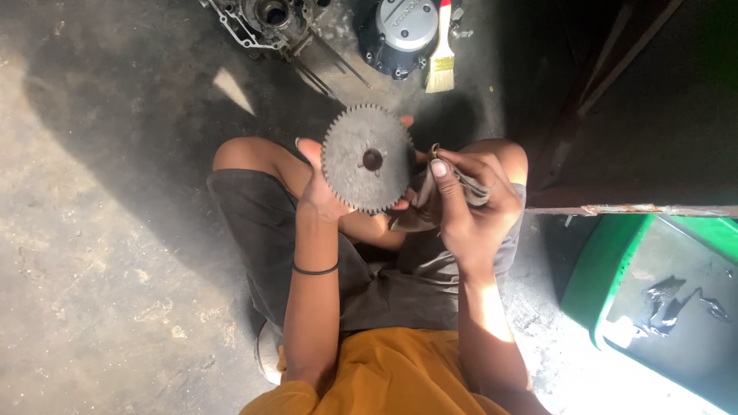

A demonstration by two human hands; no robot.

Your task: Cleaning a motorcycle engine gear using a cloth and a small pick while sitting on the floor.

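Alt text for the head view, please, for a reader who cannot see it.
Seen from above, a squatting person's left hand holds up a round toothed gear while the right hand grips a grey rag beside it. On the concrete floor beyond lie engine covers and a paintbrush; a green tub sits at right.

Single head-worn camera, looking steeply down from above the seated person's lap onto a concrete floor (100, 253). Close range: forearms enter from the bottom edge, and both hands sit near frame centre. Far edge of view, at top, reaches an engine casing (265, 19) and a paintbrush (440, 58). A green tub (607, 269) is cut by the right edge. No second view.
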